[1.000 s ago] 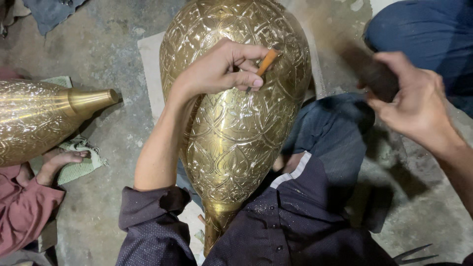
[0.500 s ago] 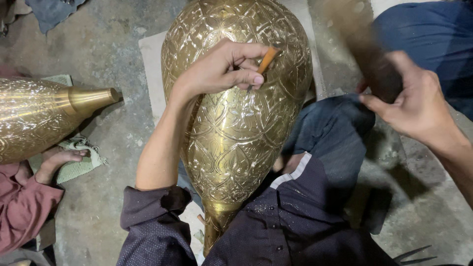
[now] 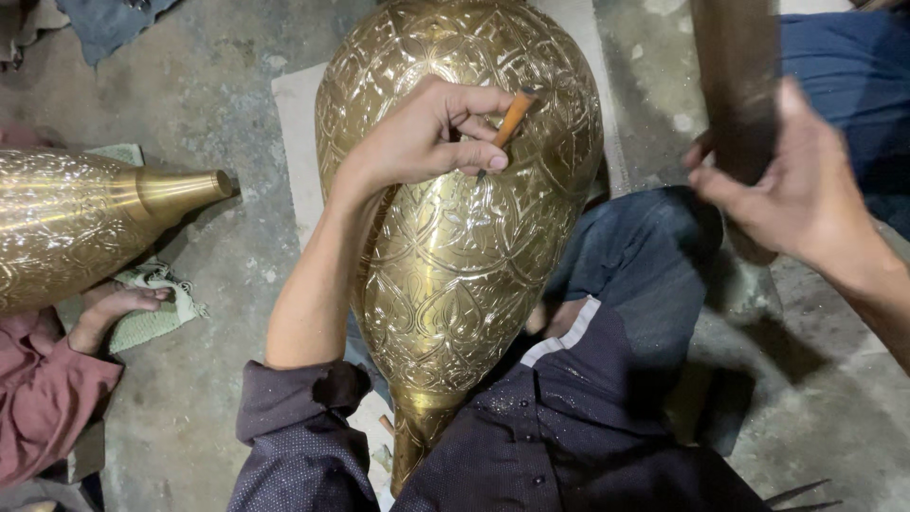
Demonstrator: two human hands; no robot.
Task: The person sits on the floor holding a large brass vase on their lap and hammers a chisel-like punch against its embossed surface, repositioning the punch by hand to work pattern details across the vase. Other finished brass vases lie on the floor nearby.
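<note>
Brass fills the middle of your view: one large engraved vessel (image 3: 455, 237) lies across your lap, its wide body away from you and its narrow neck pointing back toward your chest. A second brass vessel (image 3: 85, 228) of the same kind lies at the far left, its plain tapered neck aimed toward yours, the two well apart. That makes two vessels in all.

Your left hand (image 3: 427, 137) rests on the upper body of your vessel, fingers curled tight around one short orange-handled punch (image 3: 512, 118), which slants down so its tip meets the patterned surface. Your right hand (image 3: 806, 194) is raised off to the right, clear of the vessel, fingers wrapped closed around one dark wooden mallet (image 3: 735, 85) that blurs upward out of frame.

Beneath the vessel you sit in blue trousers (image 3: 645, 256) and a dark shirt (image 3: 531, 436). A pale mat (image 3: 299, 142) lies under the vessel on the concrete floor (image 3: 209, 85). At the lower left, another person's hand (image 3: 118, 305) rests on a green cloth (image 3: 152, 313) below the second vessel, fingers loosely bent.
</note>
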